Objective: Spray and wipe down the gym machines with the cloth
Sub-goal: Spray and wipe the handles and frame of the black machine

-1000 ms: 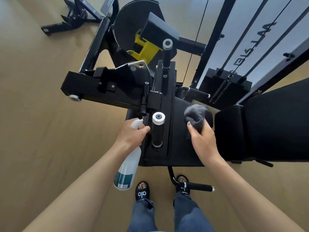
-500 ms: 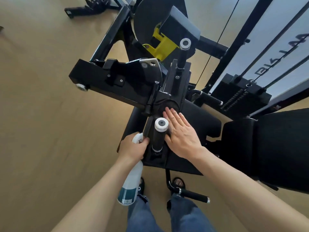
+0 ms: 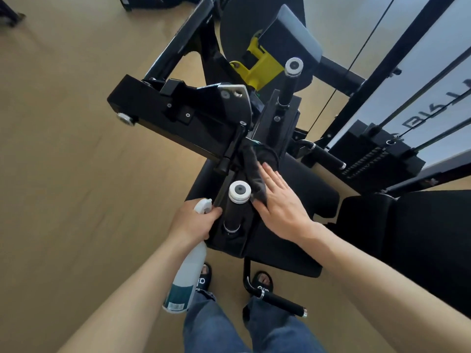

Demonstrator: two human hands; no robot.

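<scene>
A tan wood floor (image 3: 63,154) fills the room beneath me, with the black gym machine (image 3: 178,115) standing on it and a weight stack (image 3: 377,154) off to my right. Compared with half a second ago, the view sits closer to the machine, and the dark grey cloth (image 3: 253,171) now shows ahead of my fingertips, where before my flat palm covered it. My right hand (image 3: 280,202) lies flat with fingers straight, pressing the cloth against the black frame just beside the near post. My left hand (image 3: 193,220) has not shifted: its fingers are curled round the neck of the spray bottle (image 3: 186,278), which hangs down beside the machine's near edge, its white nozzle at my thumb.

Counting: I see one cloth, one bottle, two upright black posts with white caps, the near one (image 3: 238,192) between my hands and the far one (image 3: 293,70) beyond the frame. One yellow bracket (image 3: 257,70) sits near the far post. Two side handles show, one (image 3: 280,301) by my feet and one (image 3: 326,156) towards the weight stack.
</scene>
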